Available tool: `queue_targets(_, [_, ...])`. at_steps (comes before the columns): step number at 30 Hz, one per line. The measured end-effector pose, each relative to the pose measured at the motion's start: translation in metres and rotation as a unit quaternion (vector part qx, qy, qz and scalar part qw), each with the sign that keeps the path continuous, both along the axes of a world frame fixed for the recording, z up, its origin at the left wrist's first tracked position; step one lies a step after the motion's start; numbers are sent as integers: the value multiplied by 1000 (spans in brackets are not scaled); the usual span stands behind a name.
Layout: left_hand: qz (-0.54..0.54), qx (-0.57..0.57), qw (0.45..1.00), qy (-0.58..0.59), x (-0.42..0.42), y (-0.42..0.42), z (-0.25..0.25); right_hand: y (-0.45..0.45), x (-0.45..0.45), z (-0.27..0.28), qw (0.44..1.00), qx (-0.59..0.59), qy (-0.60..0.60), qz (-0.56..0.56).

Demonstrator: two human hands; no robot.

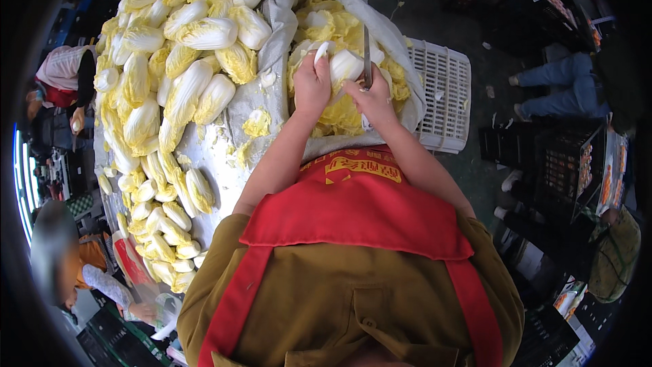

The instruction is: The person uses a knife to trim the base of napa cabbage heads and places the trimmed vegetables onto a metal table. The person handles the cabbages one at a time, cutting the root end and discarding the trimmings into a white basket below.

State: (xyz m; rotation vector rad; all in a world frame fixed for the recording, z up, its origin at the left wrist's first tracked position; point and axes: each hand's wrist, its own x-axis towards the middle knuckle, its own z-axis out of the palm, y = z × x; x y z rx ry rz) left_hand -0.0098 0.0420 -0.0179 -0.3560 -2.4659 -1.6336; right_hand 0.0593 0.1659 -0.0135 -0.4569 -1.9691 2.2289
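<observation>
Over a large pale woven sack [277, 25] full of loose yellow leaves [326, 25], my two hands hold a napa cabbage [346, 67]. My left hand [311, 81] grips its left side, with a white leaf piece [321, 52] by the thumb. At the cabbage's right side, my right hand [374, 94] also holds a knife [367, 58], its blade pointing away from me. The fingers of both hands are partly hidden behind the cabbage. A big heap of napa cabbages [188, 86] lies on the table to the left.
Leaf scraps lie on the metal tabletop [224, 163] beside the sack. A white plastic crate [443, 97] is right of the sack. Black crates [565, 163] stand farther right, near a person in jeans [560, 86]. Other people are at the left, one reaching a hand [144, 311] near the table.
</observation>
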Motion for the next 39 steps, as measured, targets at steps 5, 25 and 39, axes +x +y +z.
queue_targets(5, [-5, -40, 999, 2, 5, 2, 7, -1, -1, -2, 998, -38, 38, -21])
queue_targets(25, [-6, 7, 1000, -29, 7, 7, 6, 15, 0, 16, 991, 109, -78, -6])
queue_targets(39, [-217, -17, 970, -111, 1, -15, 33, 53, 8, 34, 993, -60, 39, 90])
